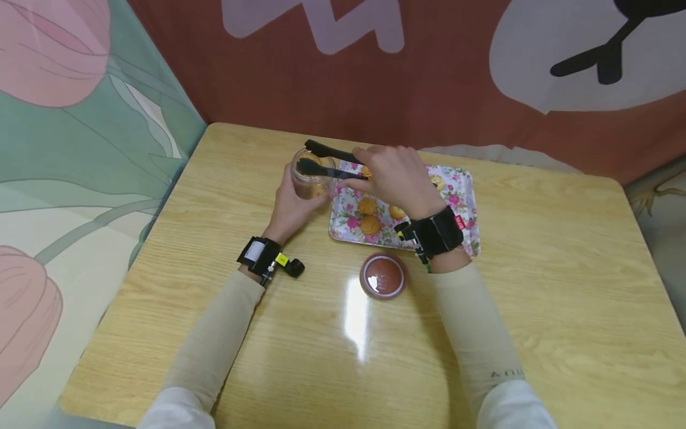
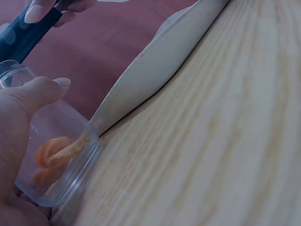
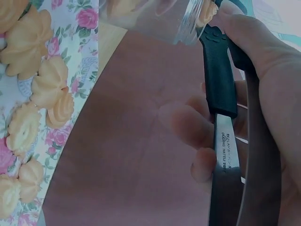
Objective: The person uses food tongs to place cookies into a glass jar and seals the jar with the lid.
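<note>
My left hand [image 1: 289,207] grips a clear jar [image 1: 315,189] at the left end of a floral tray [image 1: 343,225]. Through its wall the left wrist view shows golden cookies [image 2: 59,157] at the bottom. My right hand [image 1: 399,179] holds black-tipped tongs [image 1: 327,171], with the tips over the jar's mouth. In the right wrist view a cookie [image 3: 207,13] shows at the jar's rim beside the tongs' tip; whether the tips pinch it I cannot tell. More swirled cookies [image 1: 370,224] lie on the tray, partly covered by my right hand and wrist.
A round reddish-brown lid [image 1: 383,276] lies on the wooden table [image 1: 546,286], just in front of the tray. Behind the table's far edge stands a red-brown patterned wall [image 1: 429,89]. Another printed wall [image 1: 80,149] is at the left.
</note>
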Demonstrator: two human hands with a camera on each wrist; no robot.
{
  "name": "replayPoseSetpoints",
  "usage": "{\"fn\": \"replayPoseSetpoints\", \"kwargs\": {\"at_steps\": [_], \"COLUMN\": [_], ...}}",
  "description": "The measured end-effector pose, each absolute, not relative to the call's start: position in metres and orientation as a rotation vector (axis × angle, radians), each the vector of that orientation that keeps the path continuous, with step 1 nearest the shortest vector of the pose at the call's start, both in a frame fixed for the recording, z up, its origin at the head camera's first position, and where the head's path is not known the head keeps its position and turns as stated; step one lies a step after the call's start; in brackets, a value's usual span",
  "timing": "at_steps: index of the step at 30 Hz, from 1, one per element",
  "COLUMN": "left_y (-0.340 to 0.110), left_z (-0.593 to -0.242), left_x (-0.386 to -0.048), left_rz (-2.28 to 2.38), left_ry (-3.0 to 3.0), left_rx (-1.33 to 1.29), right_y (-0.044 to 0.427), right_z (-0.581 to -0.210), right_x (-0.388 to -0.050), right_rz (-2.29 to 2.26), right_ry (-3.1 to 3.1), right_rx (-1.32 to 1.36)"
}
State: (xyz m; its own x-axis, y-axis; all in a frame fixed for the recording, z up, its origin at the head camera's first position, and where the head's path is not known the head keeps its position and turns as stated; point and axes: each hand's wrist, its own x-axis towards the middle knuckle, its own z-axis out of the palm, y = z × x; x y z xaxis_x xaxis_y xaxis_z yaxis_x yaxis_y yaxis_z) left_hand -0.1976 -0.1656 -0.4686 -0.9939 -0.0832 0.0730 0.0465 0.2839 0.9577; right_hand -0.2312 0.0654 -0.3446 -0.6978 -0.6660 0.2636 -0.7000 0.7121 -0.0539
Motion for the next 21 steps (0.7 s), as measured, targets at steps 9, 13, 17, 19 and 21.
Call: {"fn": "replayPoseSetpoints", "kwargs": {"at_steps": [9,13,17,19,21], "left_y": [-0.1647,-0.1648,-0.1648,-0.1644,-0.1637], "left_z": [-0.4691,-0.4706,-0.471,-0.4709,-0.4709], "left_x": [-0.1999,-0.201,-0.2002,-0.1997,-0.1992], "left_rz": [-1.822,-1.82,-1.816,-1.812,-1.807], "left_ry": [-2.405,-2.4,-2.411,-2.414,-2.416], "left_rx": [0.011,0.01,0.026,0.032,0.038], "right_y": [0.0648,0.066,0.0673,0.068,0.0696], "right_z": [-0.3466,-0.348,-0.3492,-0.3493,-0.3491], "right_x": [-0.2346,-0.2341,-0.233,-0.2326,-0.2322], "right_rz": [0.24,0.246,0.243,0.244,0.25], "right_ry": [-2.731,-2.758,-2.766,-2.764,-2.768], "right_rx": [1.087,1.081,1.082,1.081,1.074]}}
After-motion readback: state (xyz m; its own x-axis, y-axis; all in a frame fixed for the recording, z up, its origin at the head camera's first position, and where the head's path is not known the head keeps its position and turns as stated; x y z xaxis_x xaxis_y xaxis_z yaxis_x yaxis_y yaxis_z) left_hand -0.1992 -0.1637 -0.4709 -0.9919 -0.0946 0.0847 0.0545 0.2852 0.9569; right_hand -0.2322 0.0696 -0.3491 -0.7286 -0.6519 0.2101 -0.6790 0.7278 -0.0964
